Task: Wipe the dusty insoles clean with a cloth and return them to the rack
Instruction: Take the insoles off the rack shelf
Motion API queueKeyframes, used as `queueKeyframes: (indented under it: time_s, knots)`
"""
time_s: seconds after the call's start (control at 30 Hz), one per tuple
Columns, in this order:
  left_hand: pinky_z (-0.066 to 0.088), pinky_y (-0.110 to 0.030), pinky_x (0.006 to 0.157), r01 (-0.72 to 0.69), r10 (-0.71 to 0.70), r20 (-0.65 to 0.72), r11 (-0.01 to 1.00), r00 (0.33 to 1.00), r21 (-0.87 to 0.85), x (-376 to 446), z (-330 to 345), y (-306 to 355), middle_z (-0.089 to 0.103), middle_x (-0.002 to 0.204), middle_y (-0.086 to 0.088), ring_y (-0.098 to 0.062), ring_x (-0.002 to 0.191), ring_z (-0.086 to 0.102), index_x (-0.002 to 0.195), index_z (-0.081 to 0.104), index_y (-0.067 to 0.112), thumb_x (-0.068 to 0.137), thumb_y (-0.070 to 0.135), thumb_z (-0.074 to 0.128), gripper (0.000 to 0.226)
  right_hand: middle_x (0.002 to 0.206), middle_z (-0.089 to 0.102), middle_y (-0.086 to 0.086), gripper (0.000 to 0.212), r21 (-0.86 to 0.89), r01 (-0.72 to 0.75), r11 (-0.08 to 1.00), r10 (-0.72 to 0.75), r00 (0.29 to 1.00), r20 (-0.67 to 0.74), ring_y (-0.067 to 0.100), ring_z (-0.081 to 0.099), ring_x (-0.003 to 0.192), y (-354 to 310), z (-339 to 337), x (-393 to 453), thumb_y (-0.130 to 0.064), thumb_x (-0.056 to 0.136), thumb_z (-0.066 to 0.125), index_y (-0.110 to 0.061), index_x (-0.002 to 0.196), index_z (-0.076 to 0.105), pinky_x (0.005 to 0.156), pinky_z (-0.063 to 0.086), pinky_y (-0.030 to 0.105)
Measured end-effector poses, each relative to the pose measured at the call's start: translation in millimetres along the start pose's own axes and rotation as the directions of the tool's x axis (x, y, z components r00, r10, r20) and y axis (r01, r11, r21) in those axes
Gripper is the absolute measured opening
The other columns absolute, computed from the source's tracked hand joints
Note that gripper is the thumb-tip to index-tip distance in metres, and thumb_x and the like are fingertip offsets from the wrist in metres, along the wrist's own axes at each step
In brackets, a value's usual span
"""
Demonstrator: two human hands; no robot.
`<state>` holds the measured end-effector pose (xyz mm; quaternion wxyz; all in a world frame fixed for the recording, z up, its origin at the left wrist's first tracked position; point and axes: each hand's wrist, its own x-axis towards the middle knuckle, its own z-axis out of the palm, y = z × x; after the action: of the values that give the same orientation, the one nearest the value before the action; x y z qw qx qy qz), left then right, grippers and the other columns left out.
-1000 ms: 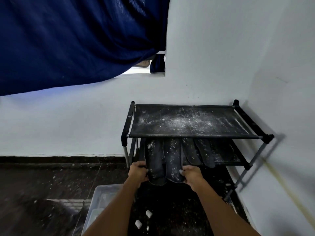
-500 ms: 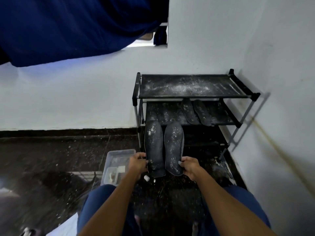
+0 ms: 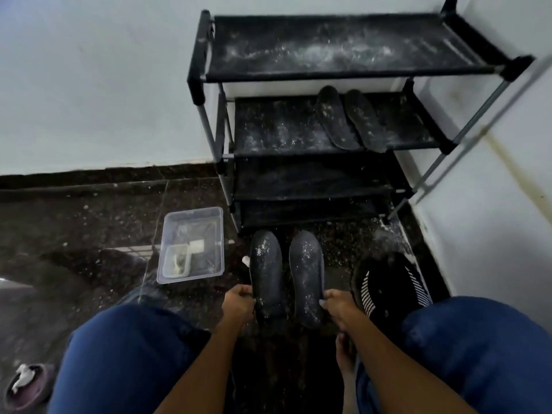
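Head cam looks down at a tight corner: the black rack (image 3: 352, 115) sits in the upper right of the frame, its back against the white wall (image 3: 89, 85) and its right side close to a second wall (image 3: 507, 204) running down the right edge, so the open floor (image 3: 74, 228) is all on the left and lower middle. Both knees in blue trousers (image 3: 128, 360) fill the bottom corners, and the forearms come up between them. At center-bottom the left hand (image 3: 239, 304) pinches the outer edge of the left insole (image 3: 266, 273) near its heel end, and the right hand (image 3: 336, 306) pinches the right insole (image 3: 307, 276) the same way, fingers curled on the rims. Both insoles point toe-first up the frame toward the rack's bottom shelf, side by side with a narrow gap, and both are speckled with white dust. Can't tell if they're touching the floor or held just above it. Another pair of dusty insoles (image 3: 349, 119) lies on the rack's middle shelf toward the right, tilted a bit. A clear plastic tub (image 3: 192, 243) sits on the floor just left of the held pair, near the rack's front-left leg. A black shoe with white stripes (image 3: 388, 282) is right beside the right hand, squeezed between it and the wall. Lower left corner shows a small bowl with a crumpled cloth (image 3: 25, 380), well apart from the hands.
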<state>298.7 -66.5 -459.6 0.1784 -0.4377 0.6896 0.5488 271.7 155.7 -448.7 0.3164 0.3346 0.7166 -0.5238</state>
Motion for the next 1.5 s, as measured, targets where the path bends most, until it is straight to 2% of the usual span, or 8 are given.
queueKeyframes:
  time_s: [0.33, 0.57, 0.73, 0.93, 1.07, 1.3, 1.4, 1.5]
  knots:
    - [0.044, -0.026, 0.049, 0.209, -0.210, 0.045, 0.978, 0.977, 0.011, 48, 32, -67, 0.061, 0.068, -0.015, -0.022, 0.054, 0.052, 0.092, 0.064, 0.002, 0.087, -0.009, 0.046, 0.022, 0.080, 0.064, 0.007, 0.021, -0.138, -0.217, 0.966, 0.215, 0.976, -0.030, 0.025, 0.059, 0.084, 90, 43, 96, -0.007, 0.082, 0.065, -0.022, 0.068, 0.061, 0.081, 0.049, 0.035]
    - [0.046, -0.027, 0.050, 0.270, -0.271, 0.004, 0.960, 0.963, 0.069, 81, 35, -77, 0.063, 0.068, -0.012, -0.022, 0.054, 0.054, 0.080, 0.060, 0.013, 0.086, -0.007, 0.053, 0.022, 0.095, 0.069, 0.008, 0.020, -0.142, -0.318, 0.937, 0.320, 0.947, -0.015, 0.025, 0.064, 0.092, 88, 64, 119, -0.006, 0.085, 0.061, -0.024, 0.077, 0.064, 0.079, 0.057, 0.038]
    - [0.057, -0.046, 0.068, 0.335, -0.336, -0.008, 0.940, 0.942, 0.062, 112, 39, -95, 0.071, 0.078, -0.014, -0.030, 0.066, 0.064, 0.091, 0.065, 0.010, 0.079, -0.003, 0.061, 0.018, 0.098, 0.065, 0.010, 0.017, -0.110, -0.342, 0.933, 0.341, 0.940, -0.032, 0.020, 0.060, 0.080, 75, 76, 129, -0.002, 0.088, 0.056, -0.018, 0.083, 0.061, 0.055, 0.051, 0.027]
    - [0.059, -0.040, 0.069, 0.345, -0.342, -0.045, 0.919, 0.938, 0.189, 134, 36, -108, 0.071, 0.074, -0.010, -0.028, 0.066, 0.067, 0.087, 0.067, 0.021, 0.074, 0.011, 0.066, 0.017, 0.130, 0.054, 0.011, 0.038, -0.237, -0.355, 0.904, 0.367, 0.930, 0.011, 0.027, 0.054, 0.116, 70, 77, 139, -0.006, 0.090, 0.057, -0.011, 0.127, 0.054, 0.093, 0.049, 0.035]
    - [0.057, -0.048, 0.079, 0.353, -0.348, -0.065, 0.916, 0.935, 0.191, 126, 33, -103, 0.068, 0.073, -0.012, -0.036, 0.081, 0.068, 0.076, 0.065, 0.019, 0.075, 0.011, 0.061, 0.009, 0.143, 0.039, 0.011, 0.047, -0.289, -0.355, 0.889, 0.393, 0.916, 0.084, 0.028, 0.042, 0.127, 58, 68, 125, -0.009, 0.094, 0.052, -0.012, 0.139, 0.038, 0.094, 0.043, 0.033]
    - [0.056, -0.039, 0.082, 0.228, -0.229, -0.025, 0.939, 0.973, 0.259, 93, 24, -49, 0.069, 0.099, -0.017, -0.036, 0.093, 0.066, 0.089, 0.070, 0.018, 0.072, 0.014, 0.058, 0.021, 0.099, 0.055, 0.011, 0.011, -0.171, -0.298, 0.939, 0.310, 0.950, 0.047, 0.016, 0.047, 0.068, 10, 39, 98, -0.005, 0.094, 0.047, -0.013, 0.092, 0.054, 0.065, 0.045, 0.032]
    - [0.054, -0.026, 0.061, 0.106, -0.106, -0.013, 0.962, 0.994, 0.251, 71, 24, 9, 0.067, 0.091, -0.014, -0.026, 0.071, 0.065, 0.089, 0.068, 0.012, 0.087, 0.010, 0.056, 0.013, 0.088, 0.060, 0.011, 0.009, -0.158, -0.173, 0.972, 0.165, 0.984, -0.063, 0.016, 0.051, 0.062, -28, 10, 95, -0.005, 0.091, 0.051, -0.009, 0.092, 0.059, 0.055, 0.047, 0.029]
    - [0.058, -0.036, 0.074, -0.057, 0.057, 0.002, 0.986, 0.998, 0.160, 59, 25, 61, 0.069, 0.096, -0.015, -0.027, 0.076, 0.068, 0.088, 0.068, 0.012, 0.088, 0.010, 0.056, 0.012, 0.080, 0.063, 0.009, 0.009, -0.144, -0.032, 0.989, 0.009, 0.988, -0.153, 0.018, 0.060, 0.069, -75, -23, 77, -0.010, 0.088, 0.059, -0.008, 0.095, 0.064, 0.064, 0.055, 0.030]
